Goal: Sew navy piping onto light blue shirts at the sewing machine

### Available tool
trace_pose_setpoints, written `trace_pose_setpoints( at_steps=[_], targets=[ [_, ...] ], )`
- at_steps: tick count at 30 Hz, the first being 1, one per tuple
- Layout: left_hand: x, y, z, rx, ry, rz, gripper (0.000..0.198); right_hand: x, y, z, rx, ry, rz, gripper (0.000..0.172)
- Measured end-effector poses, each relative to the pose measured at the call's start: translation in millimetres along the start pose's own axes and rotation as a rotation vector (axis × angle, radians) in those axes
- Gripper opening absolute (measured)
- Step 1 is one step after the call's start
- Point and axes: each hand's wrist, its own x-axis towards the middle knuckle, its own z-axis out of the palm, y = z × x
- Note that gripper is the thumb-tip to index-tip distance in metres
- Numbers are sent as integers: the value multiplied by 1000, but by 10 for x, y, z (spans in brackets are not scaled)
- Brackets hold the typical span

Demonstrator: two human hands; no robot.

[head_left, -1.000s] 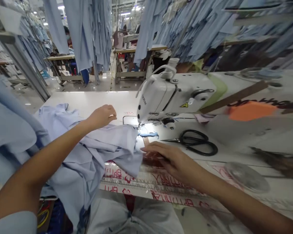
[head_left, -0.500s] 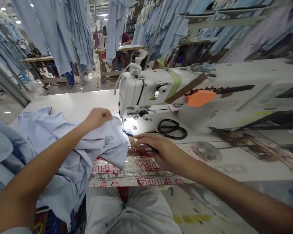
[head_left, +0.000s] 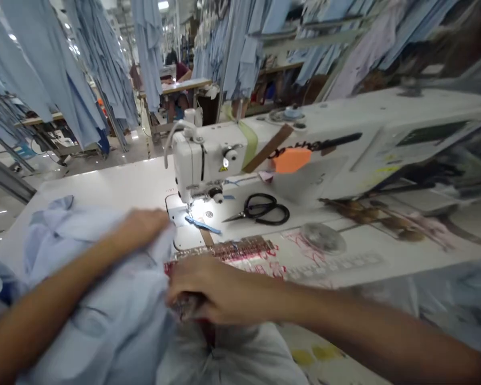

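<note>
My left hand point(head_left: 142, 230), blurred, is closed on the light blue fabric point(head_left: 116, 299), which hangs over the table's front edge at the left. Low in the middle, my right hand point(head_left: 208, 291) has its fingers curled at the right edge of that fabric; what they hold, if anything, is hidden. Beyond my hands is the white sewing machine point(head_left: 192, 160), its needle area lit. A narrow blue strip point(head_left: 202, 224) lies beside the needle. To its right rest black-handled scissors point(head_left: 264, 209).
A round clear disc point(head_left: 323, 238) sits on the tabletop point(head_left: 104, 184) at the right. Orange paper point(head_left: 292, 160) sticks to the machine. Blue garments point(head_left: 146, 48) hang behind, and a person point(head_left: 180, 72) sits at a farther table.
Both hands have moved away from the needle: the left slightly left and down with the fabric, the right down and left to the fabric's edge. The camera view has shifted, and the blue strip now shows fully.
</note>
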Motion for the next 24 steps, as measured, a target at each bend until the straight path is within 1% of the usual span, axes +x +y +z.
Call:
trace_pose_setpoints(
  at_steps=[1, 2, 3, 4, 5, 7, 8, 9, 10, 12, 13, 15, 17, 19, 20, 21, 22, 23, 24],
  targets=[
    [8, 11, 120, 17, -35, 44, 23, -185, 149, 1, -133, 111, 126, 37],
    [29, 11, 225, 31, -57, 78, 23, -346, 293, 0, -264, 241, 241, 44],
    [61, -4, 312, 46, -66, 93, 23, -480, 411, -4, -398, 286, 291, 53],
    [99, -35, 379, 66, -64, 88, 24, -586, 490, -10, -497, 302, 313, 55],
    [139, -80, 427, 86, -58, 73, 25, -666, 525, -19, -549, 281, 312, 53],
    [211, -193, 471, 125, -46, 34, 26, -751, 488, -37, -548, 171, 284, 41],
    [239, -246, 471, 140, -42, 23, 27, -752, 440, -41, -548, 144, 256, 35],
    [259, -287, 459, 152, -38, 20, 28, -721, 391, -37, -584, 153, 212, 32],
    [274, -313, 434, 163, -33, 24, 29, -658, 351, -21, -655, 188, 144, 31],
    [291, -318, 356, 187, -15, 40, 32, -440, 322, 41, -819, 232, -28, 31],
    [296, -305, 306, 202, -5, 51, 34, -302, 332, 78, -870, 215, -117, 30],
    [305, -276, 204, 231, 11, 77, 38, -43, 377, 133, -896, 163, -240, 25],
    [317, -266, 136, 255, 22, 101, 42, 95, 430, 142, -861, 200, -371, 24],
    [337, -279, 146, 269, 47, 100, 43, 46, 480, 108, -763, 321, -454, 25],
    [352, -287, 183, 271, 62, 92, 42, -42, 507, 82, -708, 388, -447, 25],
    [371, -292, 235, 271, 75, 82, 40, -156, 536, 55, -660, 433, -398, 24],
    [391, -290, 294, 269, 85, 74, 37, -284, 566, 28, -639, 435, -324, 23],
    [411, -279, 348, 265, 90, 69, 34, -412, 592, 4, -632, 386, -248, 21],
    [425, -258, 388, 261, 94, 69, 29, -530, 612, -19, -618, 309, -163, 17]
  ],
)
